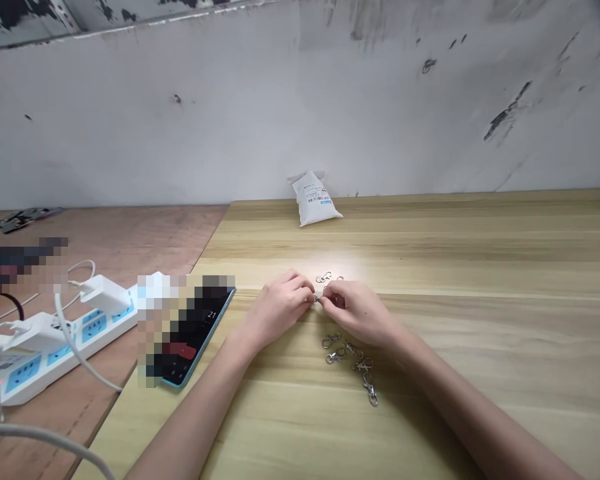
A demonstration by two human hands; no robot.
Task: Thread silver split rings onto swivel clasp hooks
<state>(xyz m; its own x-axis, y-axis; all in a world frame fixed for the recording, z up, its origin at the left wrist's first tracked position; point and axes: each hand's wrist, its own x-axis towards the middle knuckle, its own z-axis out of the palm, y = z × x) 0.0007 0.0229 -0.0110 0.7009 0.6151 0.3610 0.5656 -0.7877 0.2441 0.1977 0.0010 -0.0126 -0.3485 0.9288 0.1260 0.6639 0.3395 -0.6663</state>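
On the far left a white power strip (pixel 55 340) with plugs in it lies on a brown board, and a phone (pixel 200 333) lies beside it at the edge of the bench (pixel 480 333). Next comes the left hand (pixel 280 307). Its fingers (pixel 303 288) are pressed together on a tiny metal clip (pixel 317 299), just above the middle of the bench. The right hand (pixel 357 310) meets it there and pinches the same clip from the other side. It looks like the hands are working on this one clip, though it is too small to see how. A part this tiny needs a firm, steady pinch from both hands. Far behind stands a white bag (pixel 316 198). A few spare clips (pixel 324 277) lie just past the hands, and a loose pile (pixel 353 360) lies near, under the right hand.
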